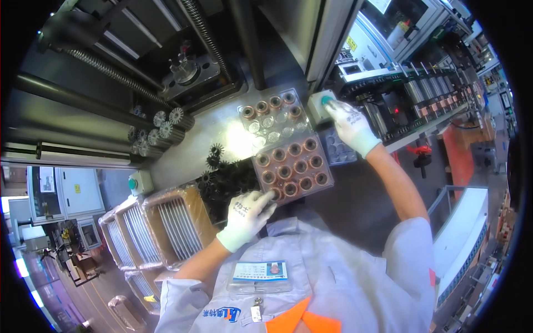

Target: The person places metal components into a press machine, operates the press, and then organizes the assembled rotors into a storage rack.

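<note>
My left hand [247, 215], in a white glove, is at the near left corner of a clear plastic tray [306, 191]. Its fingers are bent and close on a copper ring-shaped commutator [276, 193] in that corner; the fingertips' exact grip is partly hidden. Several more copper commutators [300, 166] sit in the tray's round pockets. My gloved right hand [351, 123] reaches forward, its fingers stretched over a green push button [327, 100] on a pale box [320, 112]. Nothing shows held in that hand.
Another tray [271, 123], partly filled, adjoins behind. Black finned rotor cores [222, 180] crowd left of the trays; grey cores [166, 130] are stacked beyond. Open cartons [177, 222] stand left. A press fixture [185, 71] rises behind, a conveyor line [427, 91] runs right, and a second button box [140, 182] sits left.
</note>
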Demonstrator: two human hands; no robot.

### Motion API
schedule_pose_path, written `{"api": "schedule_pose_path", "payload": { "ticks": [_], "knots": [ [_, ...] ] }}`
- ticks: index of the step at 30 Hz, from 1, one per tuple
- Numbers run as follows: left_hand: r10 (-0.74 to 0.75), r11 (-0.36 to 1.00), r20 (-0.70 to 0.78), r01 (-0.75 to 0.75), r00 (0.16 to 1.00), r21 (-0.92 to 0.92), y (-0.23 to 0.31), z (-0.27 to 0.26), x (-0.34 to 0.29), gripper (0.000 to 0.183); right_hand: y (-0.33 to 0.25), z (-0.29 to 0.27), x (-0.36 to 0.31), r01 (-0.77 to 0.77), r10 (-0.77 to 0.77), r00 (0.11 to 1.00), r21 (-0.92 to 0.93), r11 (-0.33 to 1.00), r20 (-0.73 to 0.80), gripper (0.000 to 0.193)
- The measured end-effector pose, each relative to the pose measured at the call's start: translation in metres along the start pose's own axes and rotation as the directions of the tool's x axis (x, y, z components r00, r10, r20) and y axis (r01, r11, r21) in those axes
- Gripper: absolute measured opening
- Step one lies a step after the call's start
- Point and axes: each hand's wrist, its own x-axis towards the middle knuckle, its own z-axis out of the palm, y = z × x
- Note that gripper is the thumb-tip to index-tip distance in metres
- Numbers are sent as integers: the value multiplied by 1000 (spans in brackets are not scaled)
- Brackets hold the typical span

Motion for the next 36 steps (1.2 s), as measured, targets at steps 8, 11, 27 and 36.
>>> {"api": "schedule_pose_path", "payload": {
  "ticks": [8, 11, 27, 36],
  "knots": [
    [-166, 947, 23, 153, 986, 284, 6, 30, -10, 29, -24, -15, -58, -78, 220, 942, 470, 879, -255, 46],
    [-163, 974, 93, 145, 982, 173, 8, 22, 1, 26, -10, -6, -128, -313, 531, 812, 589, 745, -240, 36],
    [-383, 799, 157, 412, 910, -438, 10, -40, 37, 19, 213, -50, -299, -700, 833, 393, 461, 545, -389, 70],
    [-335, 20, 373, 402, 865, -915, 170, 60, 81, 30, 308, -32, -306, -465, 768, 640, 807, 365, 21, 39]
  ]
}}
